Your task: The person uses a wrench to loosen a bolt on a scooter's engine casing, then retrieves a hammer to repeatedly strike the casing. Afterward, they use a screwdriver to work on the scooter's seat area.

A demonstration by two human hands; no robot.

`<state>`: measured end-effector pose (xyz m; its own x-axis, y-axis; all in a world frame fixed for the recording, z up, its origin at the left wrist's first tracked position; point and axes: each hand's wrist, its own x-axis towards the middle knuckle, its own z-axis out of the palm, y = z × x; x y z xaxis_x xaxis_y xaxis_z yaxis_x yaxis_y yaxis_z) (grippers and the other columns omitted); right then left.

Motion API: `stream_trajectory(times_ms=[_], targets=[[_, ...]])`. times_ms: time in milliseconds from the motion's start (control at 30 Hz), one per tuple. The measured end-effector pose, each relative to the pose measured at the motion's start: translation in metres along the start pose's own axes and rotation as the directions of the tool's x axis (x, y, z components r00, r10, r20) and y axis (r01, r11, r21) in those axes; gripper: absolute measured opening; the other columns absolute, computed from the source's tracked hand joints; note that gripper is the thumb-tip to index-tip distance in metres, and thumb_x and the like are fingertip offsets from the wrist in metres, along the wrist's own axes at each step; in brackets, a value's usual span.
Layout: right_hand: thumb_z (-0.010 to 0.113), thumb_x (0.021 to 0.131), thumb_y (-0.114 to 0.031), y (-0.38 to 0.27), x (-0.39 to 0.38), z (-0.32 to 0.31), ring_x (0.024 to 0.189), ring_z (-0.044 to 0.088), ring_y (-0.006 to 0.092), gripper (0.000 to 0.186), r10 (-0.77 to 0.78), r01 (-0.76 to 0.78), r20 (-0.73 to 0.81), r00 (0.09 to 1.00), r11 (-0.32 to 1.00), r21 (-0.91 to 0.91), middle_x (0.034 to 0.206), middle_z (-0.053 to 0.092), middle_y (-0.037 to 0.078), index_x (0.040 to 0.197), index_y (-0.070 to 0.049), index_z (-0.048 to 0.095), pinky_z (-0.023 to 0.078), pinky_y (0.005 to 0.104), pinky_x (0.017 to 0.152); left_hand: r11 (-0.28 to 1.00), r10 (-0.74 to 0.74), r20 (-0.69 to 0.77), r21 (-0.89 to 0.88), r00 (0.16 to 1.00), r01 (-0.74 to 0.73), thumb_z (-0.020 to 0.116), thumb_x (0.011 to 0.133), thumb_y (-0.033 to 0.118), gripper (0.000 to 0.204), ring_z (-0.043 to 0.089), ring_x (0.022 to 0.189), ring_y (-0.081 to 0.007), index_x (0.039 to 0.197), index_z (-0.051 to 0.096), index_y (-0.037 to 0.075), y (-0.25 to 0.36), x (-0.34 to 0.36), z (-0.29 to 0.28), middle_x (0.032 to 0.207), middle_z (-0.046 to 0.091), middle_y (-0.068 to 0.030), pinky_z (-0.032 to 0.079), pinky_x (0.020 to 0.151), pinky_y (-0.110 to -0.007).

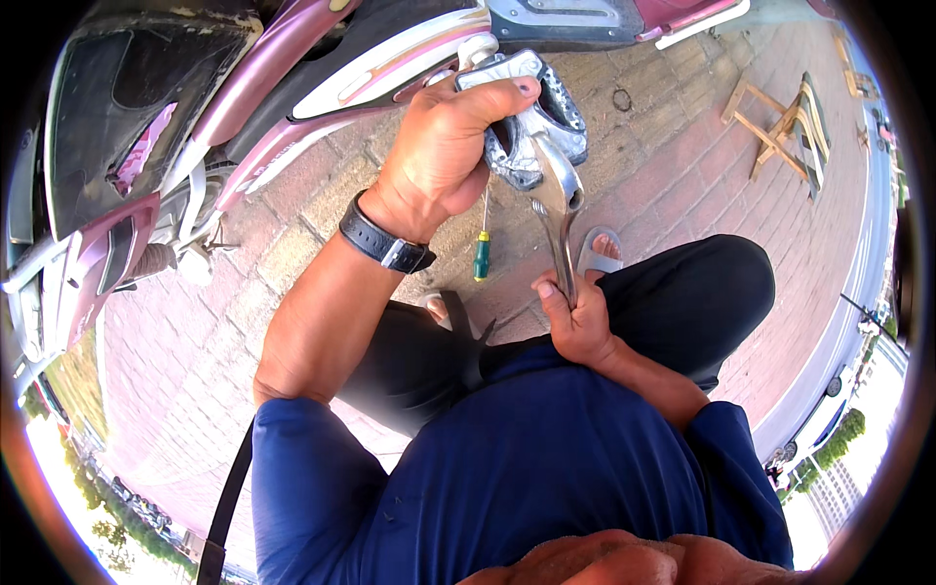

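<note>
My left hand (439,136) is closed around a worn grey-and-black pedal (568,115) with toothed edges, the thumb pressed over its top. It is held up beside the scooter's lower body. In my right hand (582,322), the fingers are wrapped round the handle of a silver adjustable wrench (558,195). The wrench points upward, and its head is against the near side of the pedal; how the jaws sit on it is hard to make out. Below my left hand is a screwdriver (482,255) with a green and yellow handle, its shaft partly hidden.
A pink, white and black scooter (380,73) stands along the far left. A small wooden folding stool (780,136) is on the brick paving (673,161) at the right. A dark ring (622,98) lies on the paving. My bent knees and sandalled feet are close below the hands.
</note>
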<state>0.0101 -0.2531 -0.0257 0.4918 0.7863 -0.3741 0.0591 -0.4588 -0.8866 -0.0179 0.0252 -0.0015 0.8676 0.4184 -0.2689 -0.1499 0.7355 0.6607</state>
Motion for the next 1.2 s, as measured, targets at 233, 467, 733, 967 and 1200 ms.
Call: stream_trajectory(times_ms=[233,467,733,967,1200], targets=[[0.062,0.103,-0.016,0.007,0.003,0.006,0.062,0.058,0.0112,0.016,0.000,0.000,-0.004,1.000,1.000,-0.013,0.070,0.060,0.006,0.101,-0.001,0.067,0.047,0.0298,0.058,1.000,0.003,-0.024,0.019,1.000,-0.003,0.066,0.097,0.016,0.035,0.074,0.103,-0.0257,0.124,0.063,-0.006,0.002,-0.004,-0.001,0.116,0.073,-0.0203,0.060,0.094,-0.040],[0.062,0.103,-0.016,0.012,0.005,0.008,0.062,0.057,0.0098,0.016,-0.022,0.021,-0.016,1.000,1.000,-0.013,0.069,0.060,0.005,0.101,-0.001,0.067,0.047,0.0289,0.058,0.999,-0.015,-0.011,0.036,1.000,0.016,0.068,0.095,0.014,0.038,0.075,0.100,-0.0255,0.126,0.062,-0.006,0.003,-0.002,-0.005,0.114,0.074,-0.0196,0.061,0.092,-0.039],[0.062,0.103,-0.015,0.019,0.008,0.009,0.062,0.057,0.0092,0.015,-0.042,0.042,-0.008,0.999,0.999,0.009,0.070,0.060,0.005,0.101,0.000,0.067,0.047,0.0286,0.057,0.999,-0.008,-0.025,0.052,1.000,0.009,0.068,0.094,0.015,0.035,0.075,0.099,-0.0245,0.124,0.064,-0.004,0.004,-0.002,-0.001,0.113,0.074,-0.0193,0.062,0.090,-0.039],[0.059,0.104,-0.010,0.025,0.011,0.014,0.061,0.048,0.0040,0.015,-0.088,0.090,-0.024,0.996,0.994,0.063,0.069,0.056,-0.003,0.101,0.002,0.067,0.039,0.0248,0.055,0.999,0.001,-0.021,0.042,1.000,0.000,0.069,0.094,0.017,0.037,0.075,0.098,-0.0245,0.123,0.064,-0.005,0.002,-0.002,-0.002,0.113,0.074,-0.0191,0.062,0.089,-0.039],[0.060,0.104,-0.010,0.029,0.014,0.018,0.061,0.047,0.0036,0.014,-0.110,0.113,-0.037,0.993,0.991,0.068,0.069,0.055,-0.003,0.102,0.002,0.067,0.039,0.0241,0.055,1.000,-0.015,-0.020,0.015,1.000,0.016,0.068,0.094,0.016,0.037,0.075,0.096,-0.0246,0.124,0.063,-0.006,0.004,-0.003,0.001,0.113,0.074,-0.0192,0.063,0.088,-0.039]])
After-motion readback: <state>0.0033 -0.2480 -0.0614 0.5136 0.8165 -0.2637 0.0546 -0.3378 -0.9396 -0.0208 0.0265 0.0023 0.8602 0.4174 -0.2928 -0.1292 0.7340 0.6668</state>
